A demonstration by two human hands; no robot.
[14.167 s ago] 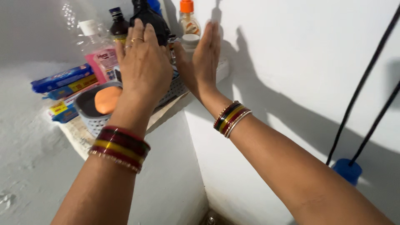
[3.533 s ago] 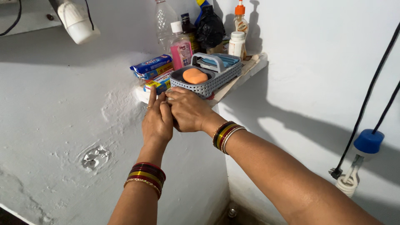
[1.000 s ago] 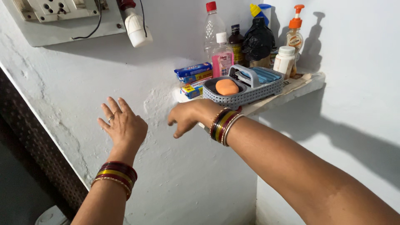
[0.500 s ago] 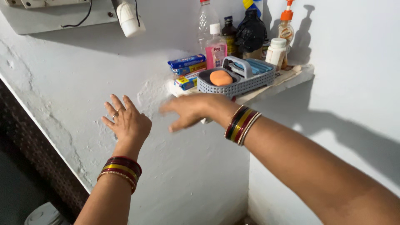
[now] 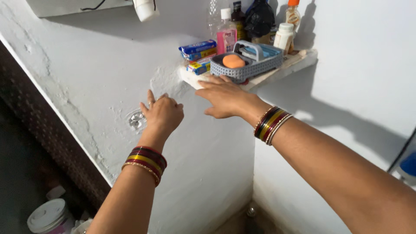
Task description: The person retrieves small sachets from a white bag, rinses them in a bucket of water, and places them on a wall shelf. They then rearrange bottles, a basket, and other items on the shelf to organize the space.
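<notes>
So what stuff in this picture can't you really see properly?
Head view, the only one:
- Clear bottle and dark bottle: tops cut off by the top edge.
- White fitting on the wall: upper part cut off there too.
- Blue thing: mostly past the right edge.
- Grey basket: items behind its handle half hidden.
- Right hand: fingertips lie at the shelf edge; touching or not, unclear.
- Left hand: palm side hidden.

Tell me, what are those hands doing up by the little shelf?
A person reaches up toward a corner shelf. The right hand lies flat, its fingertips at the shelf's front edge, just below a grey basket holding an orange soap. The left hand is against the white wall, holding nothing. Bottles stand behind the basket.
</notes>
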